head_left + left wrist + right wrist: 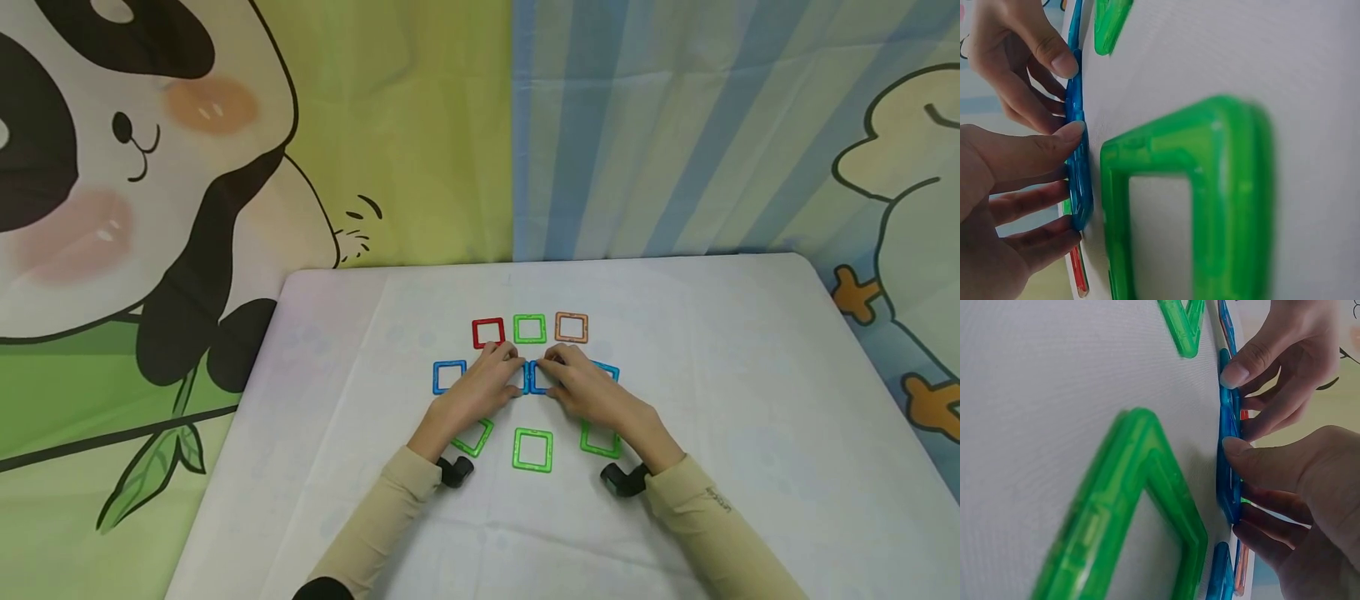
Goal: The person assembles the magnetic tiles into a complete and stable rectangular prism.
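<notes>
Near the middle of the table, my left hand (483, 385) pinches a blue square frame-like magnetic tile (526, 378) between thumb and fingers. Facing it, my right hand (591, 390) pinches a second blue tile (533, 378) in the same way. The two blue tiles stand edge to edge, low over the white cloth. In the left wrist view, the left thumb lies on the near edge of its blue tile (1080, 172), with fingertips at the far side. The right wrist view shows a matching grip on the other blue tile (1227, 478). Each hand partly covers its tile.
Red (488, 321), green (529, 317) and orange (572, 316) square tiles lie behind the hands. More blue tiles lie at the left (437, 379) and right (609, 367). Three green tiles, one in the centre (532, 467), lie nearer on the white-covered table (750, 400).
</notes>
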The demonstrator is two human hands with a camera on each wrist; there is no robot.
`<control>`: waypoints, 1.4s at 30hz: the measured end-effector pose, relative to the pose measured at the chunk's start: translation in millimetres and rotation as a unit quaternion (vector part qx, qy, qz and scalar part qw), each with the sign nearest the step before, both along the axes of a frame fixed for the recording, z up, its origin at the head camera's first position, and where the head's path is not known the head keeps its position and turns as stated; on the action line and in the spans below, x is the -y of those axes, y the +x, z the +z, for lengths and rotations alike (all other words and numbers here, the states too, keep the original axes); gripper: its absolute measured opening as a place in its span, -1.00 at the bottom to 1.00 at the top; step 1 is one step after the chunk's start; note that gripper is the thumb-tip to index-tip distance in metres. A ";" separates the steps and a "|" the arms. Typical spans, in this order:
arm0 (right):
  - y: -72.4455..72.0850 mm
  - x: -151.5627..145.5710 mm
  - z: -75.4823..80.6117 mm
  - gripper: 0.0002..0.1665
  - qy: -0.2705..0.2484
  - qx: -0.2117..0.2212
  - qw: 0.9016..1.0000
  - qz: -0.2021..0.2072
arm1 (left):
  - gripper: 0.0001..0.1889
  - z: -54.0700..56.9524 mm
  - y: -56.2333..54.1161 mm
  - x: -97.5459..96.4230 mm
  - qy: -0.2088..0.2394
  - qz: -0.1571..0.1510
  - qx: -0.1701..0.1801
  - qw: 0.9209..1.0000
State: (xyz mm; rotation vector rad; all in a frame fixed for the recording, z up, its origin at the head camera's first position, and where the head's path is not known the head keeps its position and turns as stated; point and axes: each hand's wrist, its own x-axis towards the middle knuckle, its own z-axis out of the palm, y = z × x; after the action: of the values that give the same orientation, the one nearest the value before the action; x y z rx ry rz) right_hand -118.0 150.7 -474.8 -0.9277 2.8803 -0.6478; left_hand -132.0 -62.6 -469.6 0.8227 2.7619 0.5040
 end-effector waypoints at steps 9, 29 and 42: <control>-1.1 0.6 1.6 -0.41 0.001 0.017 1.000 -0.004 | -0.51 -1.2 4.4 7.6 0.017 0.015 -0.017 1.000; -1.0 8.6 4.1 -0.42 -0.010 0.068 0.996 -0.054 | -0.46 8.0 11.2 75.4 -0.041 0.091 -0.027 0.995; -5.7 9.8 8.2 -0.40 -0.004 0.089 0.994 -0.066 | -0.41 6.4 8.1 69.9 -0.067 0.087 -0.012 0.994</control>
State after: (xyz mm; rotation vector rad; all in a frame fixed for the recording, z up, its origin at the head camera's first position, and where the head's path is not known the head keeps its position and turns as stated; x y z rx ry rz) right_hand -123.7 140.9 -466.6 -0.6475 2.7973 -0.7145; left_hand -123.9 -132.5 -463.2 0.5634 2.8677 0.3344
